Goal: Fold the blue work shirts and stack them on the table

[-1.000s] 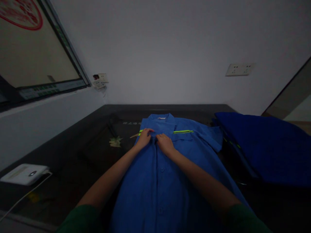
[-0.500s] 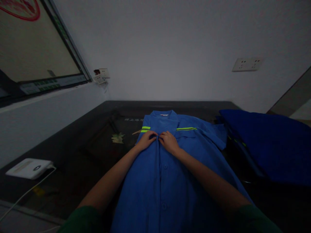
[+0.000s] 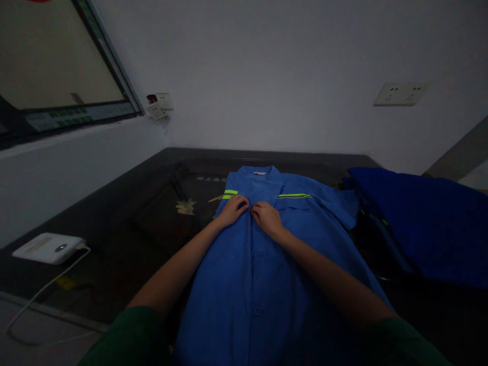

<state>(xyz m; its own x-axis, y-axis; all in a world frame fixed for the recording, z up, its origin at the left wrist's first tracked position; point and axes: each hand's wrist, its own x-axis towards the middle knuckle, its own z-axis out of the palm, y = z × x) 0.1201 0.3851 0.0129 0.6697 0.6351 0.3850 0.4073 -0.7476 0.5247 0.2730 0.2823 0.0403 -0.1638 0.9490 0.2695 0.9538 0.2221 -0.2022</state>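
A blue short-sleeved shirt [image 3: 301,234] with yellow-green stripes across the chest lies front up, its collar pointing away from me. My left hand [image 3: 234,209] pinches the edge of the front placket just below the collar. Close beside it, my right hand [image 3: 267,218] grips the facing edge, fingertips nearly meeting the left ones. Whether a button sits between the fingers is hidden. Lower down the front, two buttons [image 3: 261,252] show on the right side of the opening.
The shirt rests on a dark glossy table [image 3: 152,193] against the wall. Folded dark-blue cloth [image 3: 427,229] is stacked at the right. A white device [image 3: 49,248] with a cable [image 3: 46,287] lies at the left. Wall sockets [image 3: 402,94] are behind.
The camera view has tilted slightly, so the scene sits a little higher. Both hands keep to the same spot on the placket, with only small finger movement.
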